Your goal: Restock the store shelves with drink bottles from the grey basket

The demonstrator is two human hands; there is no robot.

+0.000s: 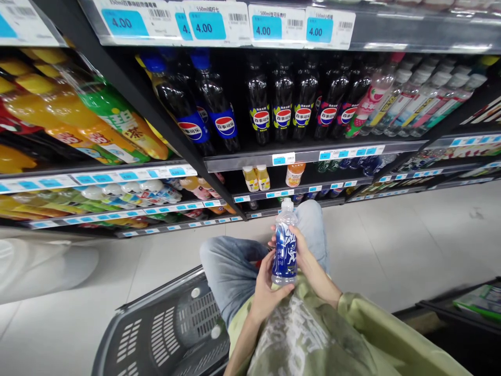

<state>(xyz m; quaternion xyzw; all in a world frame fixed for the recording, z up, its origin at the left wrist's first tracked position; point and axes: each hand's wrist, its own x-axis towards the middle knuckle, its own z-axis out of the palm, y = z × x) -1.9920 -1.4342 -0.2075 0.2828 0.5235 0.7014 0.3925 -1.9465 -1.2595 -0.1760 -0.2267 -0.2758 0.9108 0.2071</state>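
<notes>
A clear drink bottle (285, 248) with a blue label and a white cap stands nearly upright in front of my body, between both hands. My left hand (266, 290) grips its lower part from the left, with the thumb across the base. Around the upper right side, my right hand (300, 245) is closed on the same bottle, its fingers partly hidden behind it. Below and to the left sits a dark grey shopping basket (143, 308), close to my bent knee.
Shelves of cola bottles (225, 125) and other drinks rise ahead, with a price-tagged shelf edge (250, 159). Orange drink bottles (62, 117) fill the left bay. A white rounded object (43, 269) stands at left on the tiled floor (376, 230). A dark rack (450, 318) is at right.
</notes>
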